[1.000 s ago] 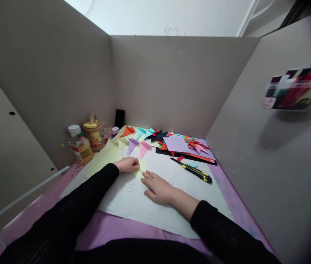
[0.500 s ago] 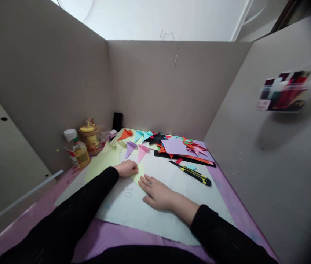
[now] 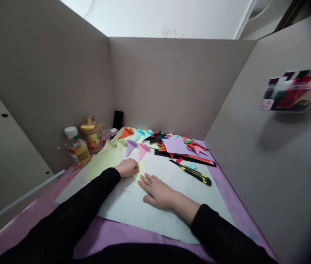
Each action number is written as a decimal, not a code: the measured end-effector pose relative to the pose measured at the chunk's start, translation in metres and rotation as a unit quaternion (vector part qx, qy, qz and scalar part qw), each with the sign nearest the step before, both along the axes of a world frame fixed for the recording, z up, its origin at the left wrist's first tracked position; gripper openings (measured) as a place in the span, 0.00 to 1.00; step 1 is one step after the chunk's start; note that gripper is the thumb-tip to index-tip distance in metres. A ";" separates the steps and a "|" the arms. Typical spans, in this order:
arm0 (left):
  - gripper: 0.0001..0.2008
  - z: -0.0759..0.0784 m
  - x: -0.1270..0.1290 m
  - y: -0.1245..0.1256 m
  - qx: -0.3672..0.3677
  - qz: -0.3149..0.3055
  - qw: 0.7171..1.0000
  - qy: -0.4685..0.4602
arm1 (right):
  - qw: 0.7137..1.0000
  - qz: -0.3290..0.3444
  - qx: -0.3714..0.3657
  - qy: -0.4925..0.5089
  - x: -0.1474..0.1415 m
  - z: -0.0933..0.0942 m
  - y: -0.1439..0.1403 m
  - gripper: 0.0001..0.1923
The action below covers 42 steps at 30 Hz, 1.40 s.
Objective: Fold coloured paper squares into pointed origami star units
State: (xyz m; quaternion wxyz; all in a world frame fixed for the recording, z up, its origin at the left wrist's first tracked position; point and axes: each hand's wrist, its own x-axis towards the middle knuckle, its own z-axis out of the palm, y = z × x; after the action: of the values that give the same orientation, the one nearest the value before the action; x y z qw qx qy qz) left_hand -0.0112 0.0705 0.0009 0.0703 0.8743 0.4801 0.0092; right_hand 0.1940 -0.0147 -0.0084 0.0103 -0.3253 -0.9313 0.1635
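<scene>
A small pale yellow-green folded paper [image 3: 141,171] lies on the white cutting mat [image 3: 161,214]. My left hand [image 3: 128,168] is curled, its fingertips pressing the paper's left edge. My right hand [image 3: 157,189] lies flat with fingers spread, its fingertips on the paper's lower right corner. A ring shows on one finger of the right hand. Both sleeves are black.
A larger yellow-green sheet [image 3: 103,161] lies to the left. Folded coloured triangles [image 3: 140,143] and a pile of coloured paper [image 3: 184,148] sit behind. A yellow-black utility knife [image 3: 195,172] lies to the right. Glue bottle [image 3: 77,149] and jar [image 3: 91,137] stand at back left. Cardboard walls enclose the desk.
The hands stay pressed on the yellow-green paper with only slight shifts. The camera view has moved a little.
</scene>
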 end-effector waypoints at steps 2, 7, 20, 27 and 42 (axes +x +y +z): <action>0.12 -0.001 0.000 0.000 0.010 0.001 1.000 -0.003 | 1.000 0.002 0.000 -0.002 0.000 0.000 0.000 0.36; 0.10 -0.003 -0.002 0.004 0.003 0.015 1.000 -0.010 | 1.000 0.008 0.010 -0.004 -0.001 0.000 -0.002 0.36; 0.13 0.000 -0.002 0.002 0.019 0.053 0.998 -0.031 | 1.000 0.012 -0.002 -0.019 -0.001 0.003 -0.003 0.38; 0.28 -0.004 -0.007 -0.035 0.152 0.155 0.961 -0.171 | 1.000 0.005 -0.006 -0.018 -0.001 0.000 -0.001 0.40; 0.30 -0.010 -0.024 -0.041 0.144 0.286 0.945 -0.064 | 1.000 -0.009 -0.017 0.005 0.001 -0.001 -0.001 0.40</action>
State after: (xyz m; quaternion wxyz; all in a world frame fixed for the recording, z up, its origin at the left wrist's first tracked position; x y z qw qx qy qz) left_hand -0.0349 0.0299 -0.0088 -0.0310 0.6987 0.6981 0.1535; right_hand 0.1951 -0.0156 -0.0097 0.0111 -0.3332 -0.9253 0.1805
